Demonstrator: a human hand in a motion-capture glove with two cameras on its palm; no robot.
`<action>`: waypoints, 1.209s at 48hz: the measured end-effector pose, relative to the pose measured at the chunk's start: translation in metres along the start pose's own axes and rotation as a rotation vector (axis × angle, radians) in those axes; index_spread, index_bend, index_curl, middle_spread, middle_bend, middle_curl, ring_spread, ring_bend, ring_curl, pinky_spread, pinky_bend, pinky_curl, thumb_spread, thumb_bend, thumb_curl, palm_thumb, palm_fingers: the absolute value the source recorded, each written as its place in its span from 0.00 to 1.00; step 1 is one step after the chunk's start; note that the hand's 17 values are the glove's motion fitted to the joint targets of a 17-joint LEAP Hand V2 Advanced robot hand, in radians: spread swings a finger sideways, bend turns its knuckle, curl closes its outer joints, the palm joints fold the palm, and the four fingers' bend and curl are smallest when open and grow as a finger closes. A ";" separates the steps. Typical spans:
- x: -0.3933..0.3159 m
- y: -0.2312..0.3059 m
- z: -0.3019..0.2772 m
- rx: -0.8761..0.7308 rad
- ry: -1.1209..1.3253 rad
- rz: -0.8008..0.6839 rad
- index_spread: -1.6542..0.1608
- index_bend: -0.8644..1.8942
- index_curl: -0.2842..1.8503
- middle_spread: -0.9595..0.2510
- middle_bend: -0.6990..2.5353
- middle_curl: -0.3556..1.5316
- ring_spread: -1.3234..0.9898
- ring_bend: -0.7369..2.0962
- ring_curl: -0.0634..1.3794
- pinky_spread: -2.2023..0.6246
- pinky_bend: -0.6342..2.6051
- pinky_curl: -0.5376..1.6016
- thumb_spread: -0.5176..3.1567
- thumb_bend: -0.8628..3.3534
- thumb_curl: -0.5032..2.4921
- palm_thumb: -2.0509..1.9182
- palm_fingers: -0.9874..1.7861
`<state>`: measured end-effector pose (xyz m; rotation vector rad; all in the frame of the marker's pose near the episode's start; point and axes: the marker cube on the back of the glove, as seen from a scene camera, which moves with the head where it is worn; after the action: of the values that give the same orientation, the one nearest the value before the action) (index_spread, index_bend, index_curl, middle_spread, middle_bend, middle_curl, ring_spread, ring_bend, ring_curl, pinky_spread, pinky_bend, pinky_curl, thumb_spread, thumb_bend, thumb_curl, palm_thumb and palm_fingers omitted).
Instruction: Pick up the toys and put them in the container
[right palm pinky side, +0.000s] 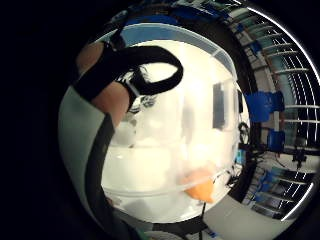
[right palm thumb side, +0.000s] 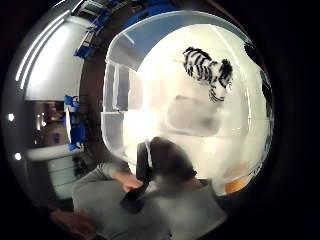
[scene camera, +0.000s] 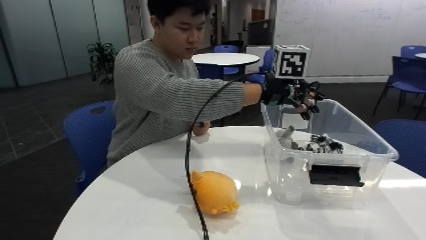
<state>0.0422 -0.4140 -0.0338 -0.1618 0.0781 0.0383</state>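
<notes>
White round table (scene camera: 133, 195): clear plastic container (scene camera: 373, 145) holding a zebra-striped toy (scene camera: 324, 145) and a grey toy (scene camera: 286, 137). Orange plush toy (scene camera: 214, 192) lies beside it. Gloved right hand (scene camera: 293, 95) above container, fingers relaxed, empty.

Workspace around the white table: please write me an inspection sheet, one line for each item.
Surface: round white table, bare where visible.
Job's things: clear plastic container on the table; black-and-white striped toy and a grey toy inside it; orange plush toy on the table beside the container.
Clutter: nothing seen.
Grippers: gloved right hand above the open container, fingers relaxed, holding nothing; bare left hand rests on the table.
Cables: black cable runs from the glove across the table, past the orange toy.
Surroundings: blue chairs, other tables, a potted plant.
</notes>
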 end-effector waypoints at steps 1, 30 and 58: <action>0.004 0.004 -0.002 -0.001 0.006 0.000 0.72 0.34 0.22 0.63 0.26 0.47 0.47 0.63 0.33 0.72 0.66 0.48 0.44 0.19 0.39 0.51 0.31; 0.212 0.213 0.068 -0.098 -0.099 0.438 0.72 0.37 0.24 0.66 0.26 0.37 0.50 0.56 0.27 0.77 0.61 0.43 0.48 0.20 0.29 0.51 0.31; 0.205 0.231 0.181 -0.191 0.089 0.465 0.68 0.38 0.27 0.63 0.29 0.38 0.51 0.50 0.22 0.77 0.57 0.40 0.51 0.22 0.30 0.57 0.43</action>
<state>0.2502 -0.1503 0.0908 -0.3339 0.1997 0.5036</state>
